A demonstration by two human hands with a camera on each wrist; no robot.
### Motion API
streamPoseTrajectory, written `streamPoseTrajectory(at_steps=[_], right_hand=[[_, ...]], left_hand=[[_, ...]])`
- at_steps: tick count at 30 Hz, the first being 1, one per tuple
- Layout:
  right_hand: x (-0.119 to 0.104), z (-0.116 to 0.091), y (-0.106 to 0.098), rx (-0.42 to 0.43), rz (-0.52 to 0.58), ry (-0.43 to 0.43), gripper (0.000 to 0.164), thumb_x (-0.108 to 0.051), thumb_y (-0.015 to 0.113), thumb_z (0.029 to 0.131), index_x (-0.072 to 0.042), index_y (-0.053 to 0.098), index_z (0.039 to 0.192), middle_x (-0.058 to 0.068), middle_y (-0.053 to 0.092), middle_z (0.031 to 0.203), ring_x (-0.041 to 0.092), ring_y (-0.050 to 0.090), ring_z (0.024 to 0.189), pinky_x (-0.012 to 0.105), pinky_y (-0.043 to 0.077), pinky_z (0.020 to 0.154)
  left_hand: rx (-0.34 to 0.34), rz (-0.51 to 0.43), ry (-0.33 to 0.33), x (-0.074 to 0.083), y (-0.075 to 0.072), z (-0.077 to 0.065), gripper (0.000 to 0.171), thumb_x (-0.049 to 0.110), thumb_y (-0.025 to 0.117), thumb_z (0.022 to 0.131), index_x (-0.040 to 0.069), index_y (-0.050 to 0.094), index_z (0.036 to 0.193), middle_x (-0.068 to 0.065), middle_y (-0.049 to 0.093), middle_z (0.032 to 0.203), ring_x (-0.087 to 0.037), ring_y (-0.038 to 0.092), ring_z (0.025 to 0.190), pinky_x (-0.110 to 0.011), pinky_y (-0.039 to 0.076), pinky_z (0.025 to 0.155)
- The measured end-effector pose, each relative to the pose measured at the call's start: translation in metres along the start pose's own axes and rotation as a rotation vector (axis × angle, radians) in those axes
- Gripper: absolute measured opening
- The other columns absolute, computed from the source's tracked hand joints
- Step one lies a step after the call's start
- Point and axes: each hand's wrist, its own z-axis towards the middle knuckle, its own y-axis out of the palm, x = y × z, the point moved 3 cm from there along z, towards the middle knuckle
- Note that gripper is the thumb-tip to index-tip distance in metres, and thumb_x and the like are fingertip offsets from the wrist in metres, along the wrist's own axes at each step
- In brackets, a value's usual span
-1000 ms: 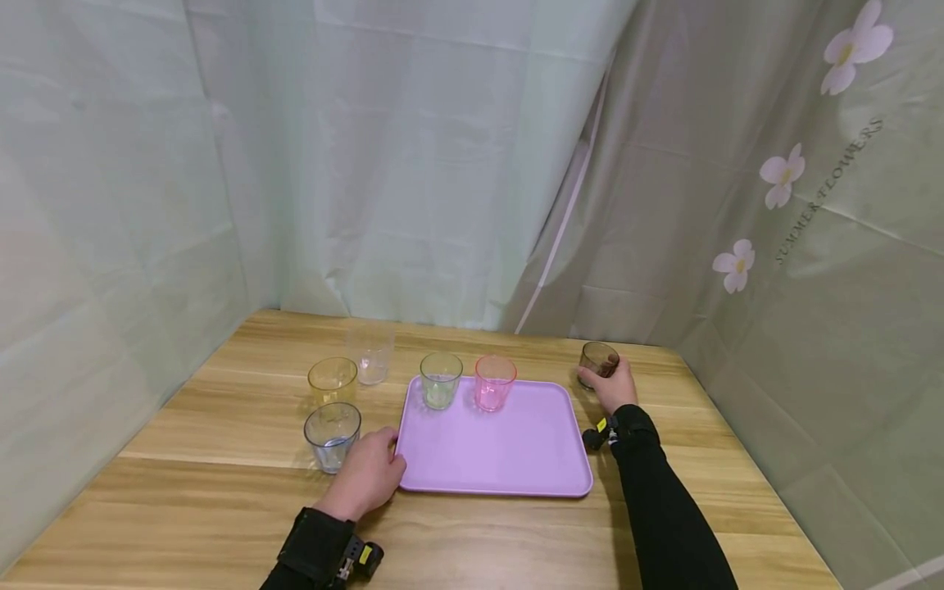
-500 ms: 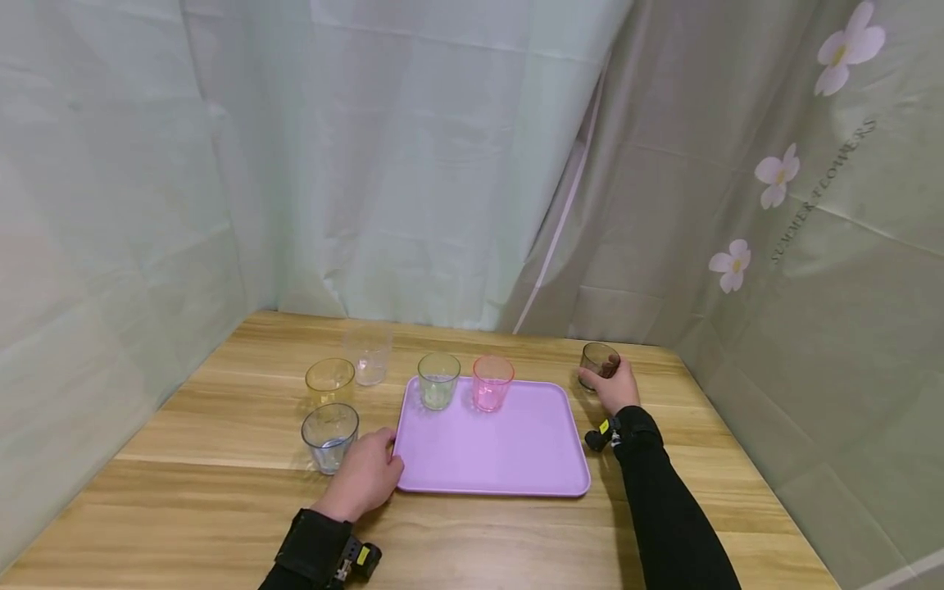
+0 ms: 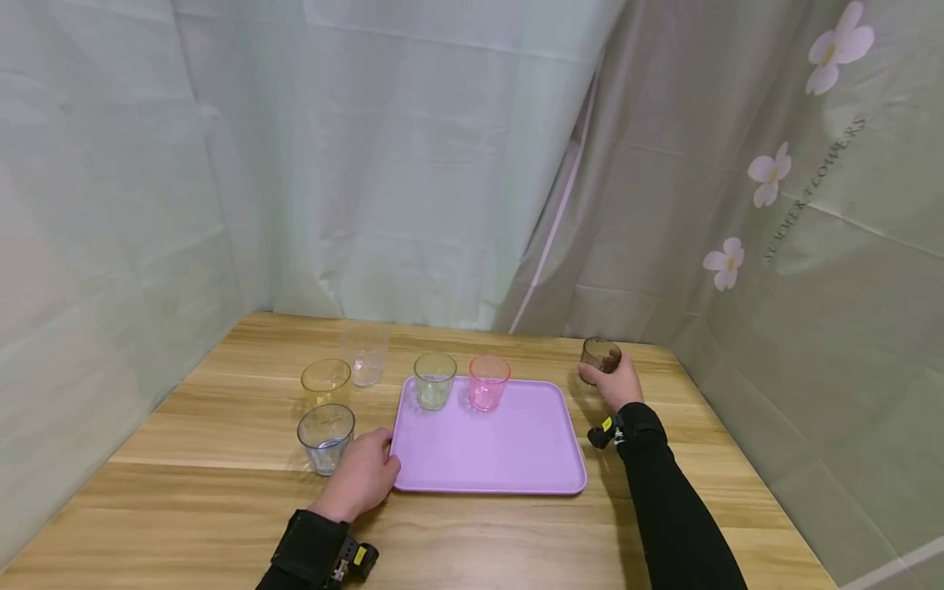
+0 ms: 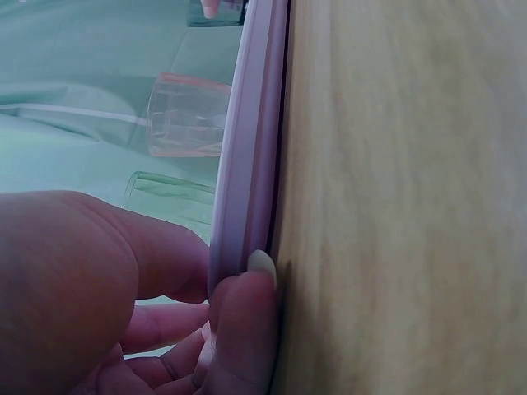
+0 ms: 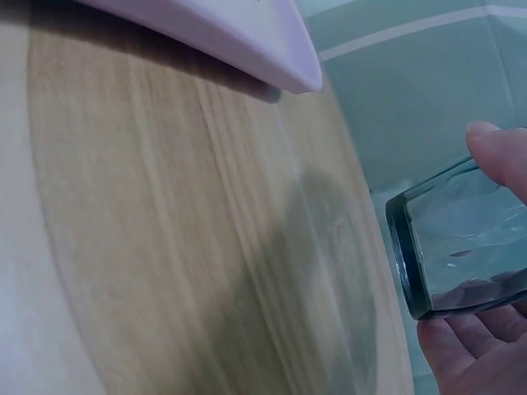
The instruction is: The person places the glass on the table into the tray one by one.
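"How is the left hand [image 3: 363, 474] set?"

"In a pinch. From its own wrist, two digits [image 4: 247, 321] show pressing from opposite sides, one nail in sight, and the other fingers [image 4: 169, 366] bend in beside them. A black band [image 3: 311, 542] wraps the wrist just behind that hand."

"And the right hand [image 3: 618, 383]?"

"Farther forward than the left one, well apart to its right. Its thumb [image 5: 501, 156] faces the opposing fingers [image 5: 478, 337] in a grip."

"The arm?"

"The right forearm [image 3: 674, 500], black-sleeved, runs back from that hand, slanting outward."
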Motion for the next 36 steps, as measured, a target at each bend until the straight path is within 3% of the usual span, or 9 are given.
streamPoseTrajectory(at_steps=[16, 26, 36], right_hand=[[-0.006, -0.006, -0.005, 0.021, -0.004, -0.007, 0.092, -0.036, 0.077, 0.102, 0.002, 0.025, 0.167, 0.026, 0.043, 0.160, 0.040, 0.045, 0.147, 0.051, 0.038, 0.125], [-0.010, -0.011, -0.008, 0.015, 0.010, -0.013, 0.092, -0.037, 0.077, 0.102, -0.001, 0.024, 0.168, 0.025, 0.042, 0.162, 0.037, 0.044, 0.149, 0.051, 0.036, 0.126], [-0.014, -0.017, -0.012, 0.019, 0.006, -0.032, 0.090, -0.035, 0.077, 0.103, -0.001, 0.026, 0.167, 0.025, 0.043, 0.162, 0.037, 0.045, 0.147, 0.049, 0.038, 0.123]], left_hand=[[-0.005, 0.038, 0.005, 0.000, 0.001, 0.003, 0.045, 0.006, 0.065, 0.102, -0.015, 0.061, 0.141, -0.008, 0.059, 0.083, -0.021, 0.059, 0.076, -0.035, 0.049, 0.070], [-0.003, 0.014, 0.005, -0.003, 0.002, 0.002, 0.045, 0.006, 0.063, 0.103, -0.016, 0.060, 0.142, -0.007, 0.056, 0.079, -0.020, 0.058, 0.071, -0.034, 0.047, 0.064], [0.003, 0.022, 0.017, -0.003, 0.001, 0.002, 0.046, 0.005, 0.063, 0.102, -0.017, 0.059, 0.142, -0.009, 0.061, 0.086, -0.022, 0.061, 0.078, -0.036, 0.050, 0.070]])
